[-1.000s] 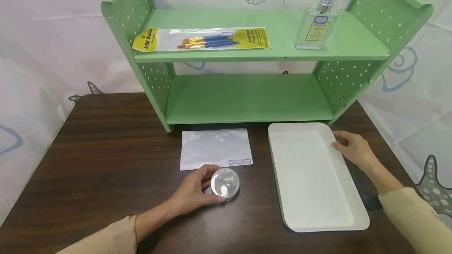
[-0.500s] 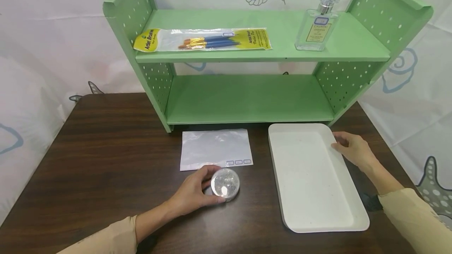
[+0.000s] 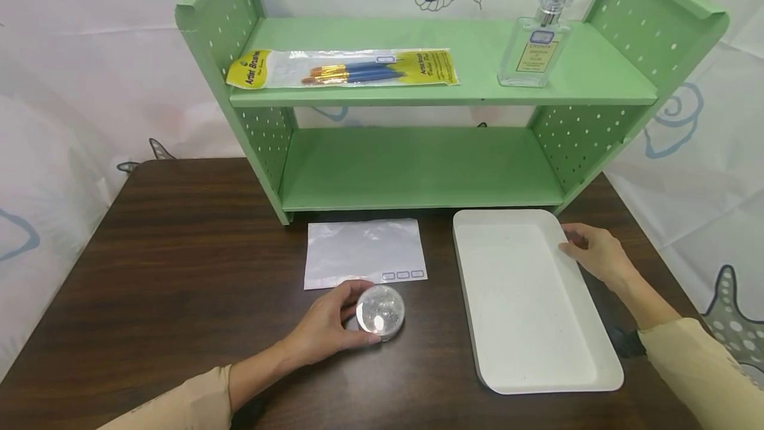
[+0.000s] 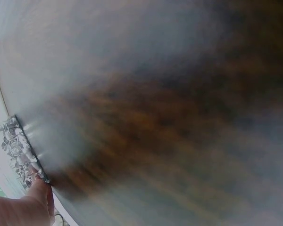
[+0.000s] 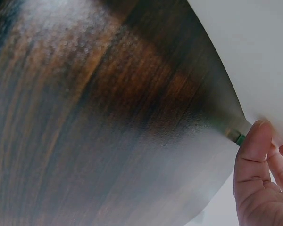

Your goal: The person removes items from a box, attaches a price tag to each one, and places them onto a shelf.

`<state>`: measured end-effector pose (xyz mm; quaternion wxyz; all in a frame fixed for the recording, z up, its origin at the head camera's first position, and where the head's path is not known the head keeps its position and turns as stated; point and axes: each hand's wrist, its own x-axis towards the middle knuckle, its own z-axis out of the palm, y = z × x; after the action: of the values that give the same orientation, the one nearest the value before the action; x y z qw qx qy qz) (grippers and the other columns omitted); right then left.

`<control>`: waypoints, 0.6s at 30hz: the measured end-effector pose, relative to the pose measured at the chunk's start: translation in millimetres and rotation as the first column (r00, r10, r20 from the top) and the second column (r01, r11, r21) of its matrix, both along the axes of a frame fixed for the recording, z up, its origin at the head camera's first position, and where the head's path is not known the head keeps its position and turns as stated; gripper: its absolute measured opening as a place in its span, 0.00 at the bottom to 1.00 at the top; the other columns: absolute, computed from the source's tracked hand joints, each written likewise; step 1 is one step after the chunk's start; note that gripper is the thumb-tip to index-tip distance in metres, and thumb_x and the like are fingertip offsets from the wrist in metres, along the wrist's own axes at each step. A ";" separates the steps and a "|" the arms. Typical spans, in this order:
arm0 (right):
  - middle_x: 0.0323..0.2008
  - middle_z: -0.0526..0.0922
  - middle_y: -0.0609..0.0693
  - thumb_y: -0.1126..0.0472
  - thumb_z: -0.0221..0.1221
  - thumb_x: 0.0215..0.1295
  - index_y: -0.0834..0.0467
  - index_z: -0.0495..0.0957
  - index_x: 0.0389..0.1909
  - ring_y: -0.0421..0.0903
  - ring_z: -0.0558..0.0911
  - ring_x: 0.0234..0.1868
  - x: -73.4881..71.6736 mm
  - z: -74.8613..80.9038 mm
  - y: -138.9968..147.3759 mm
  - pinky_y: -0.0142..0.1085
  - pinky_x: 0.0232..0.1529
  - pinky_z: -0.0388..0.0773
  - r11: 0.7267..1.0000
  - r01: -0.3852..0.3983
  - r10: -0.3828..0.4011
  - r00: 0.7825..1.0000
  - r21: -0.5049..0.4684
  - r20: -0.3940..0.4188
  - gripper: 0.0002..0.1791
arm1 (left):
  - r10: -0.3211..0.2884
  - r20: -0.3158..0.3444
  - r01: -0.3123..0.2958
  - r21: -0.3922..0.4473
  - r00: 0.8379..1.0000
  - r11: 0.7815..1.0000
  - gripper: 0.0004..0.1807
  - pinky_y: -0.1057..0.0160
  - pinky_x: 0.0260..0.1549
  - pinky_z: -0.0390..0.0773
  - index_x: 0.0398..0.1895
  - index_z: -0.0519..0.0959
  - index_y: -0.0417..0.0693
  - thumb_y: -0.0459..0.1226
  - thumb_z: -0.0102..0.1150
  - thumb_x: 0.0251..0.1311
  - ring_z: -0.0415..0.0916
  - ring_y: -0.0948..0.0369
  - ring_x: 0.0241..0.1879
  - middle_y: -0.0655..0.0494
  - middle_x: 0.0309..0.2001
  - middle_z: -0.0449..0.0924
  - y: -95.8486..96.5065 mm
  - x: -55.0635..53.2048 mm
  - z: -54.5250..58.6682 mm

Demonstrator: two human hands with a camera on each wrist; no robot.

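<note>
My left hand (image 3: 328,324) grips a small round clear jar (image 3: 381,311) from its left side, thumb in front and fingers behind. Crumpled silvery bits fill the jar (image 4: 20,150) in the left wrist view, where part of my hand (image 4: 23,207) shows at its end. On the right, my other hand (image 3: 599,254) holds the right rim of a white rectangular tray (image 3: 537,310) near its far corner. The right wrist view shows that hand (image 5: 259,174) with its thumb against the tray's outer wall (image 5: 247,89). Just beyond the jar lies a flat whitish sheet or pouch (image 3: 364,251) with small labels.
A green two-tier shelf (image 3: 418,171) stands at the back of the dark wooden table (image 3: 179,271). Its upper board carries a packet of artist brushes (image 3: 343,68) and a glass perfume bottle (image 3: 534,45). A patterned white cloth (image 3: 77,85) hangs behind.
</note>
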<state>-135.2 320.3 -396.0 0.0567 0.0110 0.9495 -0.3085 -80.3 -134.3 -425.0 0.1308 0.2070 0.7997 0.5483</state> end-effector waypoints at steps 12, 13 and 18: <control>0.43 0.76 0.69 0.64 0.55 0.65 0.71 0.65 0.60 0.53 0.76 0.36 -0.4 0.2 0.1 0.38 0.32 0.77 1.000 -0.002 0.002 1.000 0.001 -0.004 0.25 | -0.007 0.011 0.006 0.009 1.000 1.000 0.42 0.64 0.56 0.71 0.59 0.67 0.34 0.38 0.77 0.39 0.71 0.50 0.58 0.41 0.57 0.72 -0.9 0.1 0.6; 0.44 0.76 0.69 0.63 0.55 0.65 0.71 0.65 0.60 0.54 0.76 0.37 -0.3 0.3 0.0 0.38 0.32 0.77 1.000 -0.002 0.002 1.000 0.001 -0.003 0.25 | -0.006 0.018 0.006 0.017 1.000 1.000 0.42 0.64 0.56 0.71 0.59 0.66 0.33 0.38 0.76 0.39 0.70 0.50 0.59 0.40 0.58 0.71 -0.8 -0.3 1.5; 0.46 0.76 0.71 0.63 0.55 0.66 0.71 0.65 0.60 0.54 0.76 0.37 0.2 0.3 -0.1 0.40 0.33 0.79 1.000 0.001 -0.001 1.000 -0.001 -0.002 0.25 | 0.047 0.035 -0.048 0.027 0.998 0.999 0.39 0.62 0.57 0.71 0.60 0.66 0.33 0.37 0.73 0.45 0.70 0.48 0.60 0.39 0.59 0.71 -3.0 -5.5 10.1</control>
<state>-135.1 320.2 -395.7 0.0557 0.0110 0.9493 -0.3091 -85.8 -137.3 -414.9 0.1285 0.1806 0.7943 0.5657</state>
